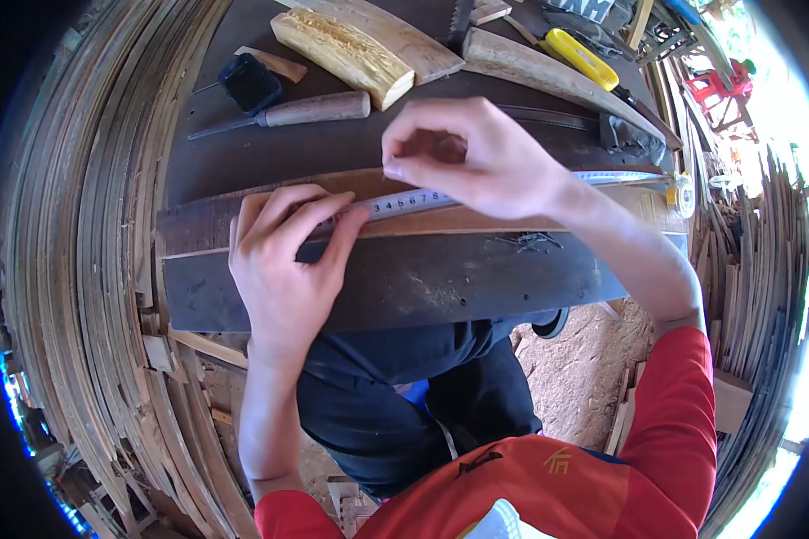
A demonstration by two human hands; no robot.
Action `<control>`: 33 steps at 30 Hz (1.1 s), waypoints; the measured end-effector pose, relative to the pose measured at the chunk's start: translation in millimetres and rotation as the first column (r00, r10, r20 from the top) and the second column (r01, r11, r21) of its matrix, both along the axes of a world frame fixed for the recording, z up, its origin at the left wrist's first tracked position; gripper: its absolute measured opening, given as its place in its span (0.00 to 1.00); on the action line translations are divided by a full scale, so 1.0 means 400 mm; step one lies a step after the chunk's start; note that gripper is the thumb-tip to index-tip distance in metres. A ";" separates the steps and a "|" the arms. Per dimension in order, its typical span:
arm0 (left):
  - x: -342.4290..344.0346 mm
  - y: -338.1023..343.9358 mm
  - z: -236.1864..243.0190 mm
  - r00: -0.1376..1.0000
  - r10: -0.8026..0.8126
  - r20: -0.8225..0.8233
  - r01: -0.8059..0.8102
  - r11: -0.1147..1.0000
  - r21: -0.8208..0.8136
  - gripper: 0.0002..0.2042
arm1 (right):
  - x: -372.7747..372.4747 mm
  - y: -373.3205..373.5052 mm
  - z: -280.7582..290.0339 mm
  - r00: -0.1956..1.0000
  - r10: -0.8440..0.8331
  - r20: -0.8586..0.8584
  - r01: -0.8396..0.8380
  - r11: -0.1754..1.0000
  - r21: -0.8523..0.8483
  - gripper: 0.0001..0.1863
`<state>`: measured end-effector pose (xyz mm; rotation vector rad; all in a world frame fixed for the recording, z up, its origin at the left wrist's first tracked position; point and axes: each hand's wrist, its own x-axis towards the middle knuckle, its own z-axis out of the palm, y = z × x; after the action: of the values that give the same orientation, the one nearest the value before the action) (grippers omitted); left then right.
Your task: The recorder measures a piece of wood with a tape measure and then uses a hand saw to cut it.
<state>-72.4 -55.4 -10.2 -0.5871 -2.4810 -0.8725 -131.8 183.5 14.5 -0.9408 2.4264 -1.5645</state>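
Observation:
A long wooden plank point(193, 220) lies across the dark work table point(395, 278). Along it runs the white blade of a tape measure point(406, 202), whose yellow case point(683, 195) sits at the plank's right end. My left hand point(283, 256) pinches the blade near its left end against the plank, hiding the tip. Above the middle of the blade, my right hand point(481, 157) is raised with thumb and fingers curled together. Whether anything small is between those fingertips cannot be made out.
Beyond the plank lie a wooden-handled pointed tool point(319, 109), a dark blue container point(250, 83), a rough wood block point(346, 56) and a yellow-handled tool point(581, 58). Several nails point(530, 241) are scattered at the near side. Stacked wood strips point(90, 225) flank the table.

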 end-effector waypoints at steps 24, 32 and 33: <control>-0.017 0.018 -0.011 0.985 -0.149 -0.089 0.138 0.983 -0.122 0.09 | -0.004 0.011 -0.015 0.997 0.006 0.075 -0.010 0.999 0.050 0.06; -0.019 0.018 -0.009 0.984 -0.163 -0.075 0.155 0.983 -0.100 0.08 | -0.008 0.015 -0.024 0.998 0.054 0.032 -0.056 0.995 0.084 0.06; -0.019 0.018 -0.009 0.983 -0.168 -0.073 0.160 0.982 -0.099 0.09 | -0.008 0.015 -0.025 0.998 0.055 0.031 -0.057 0.995 0.080 0.06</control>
<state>-80.2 -48.2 -13.6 -0.8528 -2.4356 -0.7799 -135.1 189.3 4.4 -0.9563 2.4024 -1.4404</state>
